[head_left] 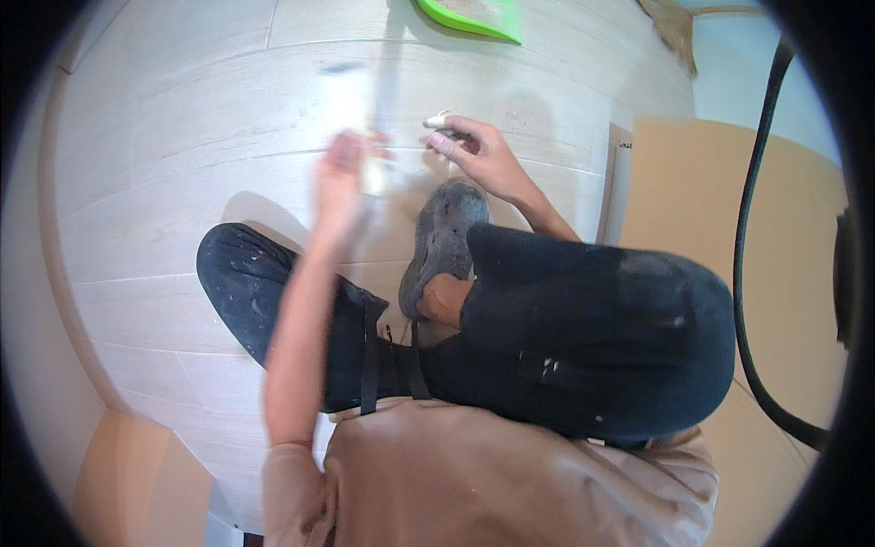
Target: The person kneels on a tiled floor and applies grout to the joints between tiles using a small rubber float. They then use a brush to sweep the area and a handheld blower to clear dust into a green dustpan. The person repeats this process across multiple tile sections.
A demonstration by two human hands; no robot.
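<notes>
I crouch over a pale tiled floor (182,164). My left hand (339,187) is raised and blurred by motion, gripping a white tube-like object (351,105) that stands upright above the tiles. My right hand (478,150) rests low on the floor, its fingers closed around a small white object (438,119) pressed at a tile joint. My grey shoe (442,242) sits just below the right hand, and my dark trousers (592,337) fill the middle of the view.
A green dustpan (474,18) lies on the tiles at the top. A sheet of brown cardboard (702,201) covers the floor on the right, with a black cable (743,273) curving over it. Another cardboard piece (128,474) sits at the lower left.
</notes>
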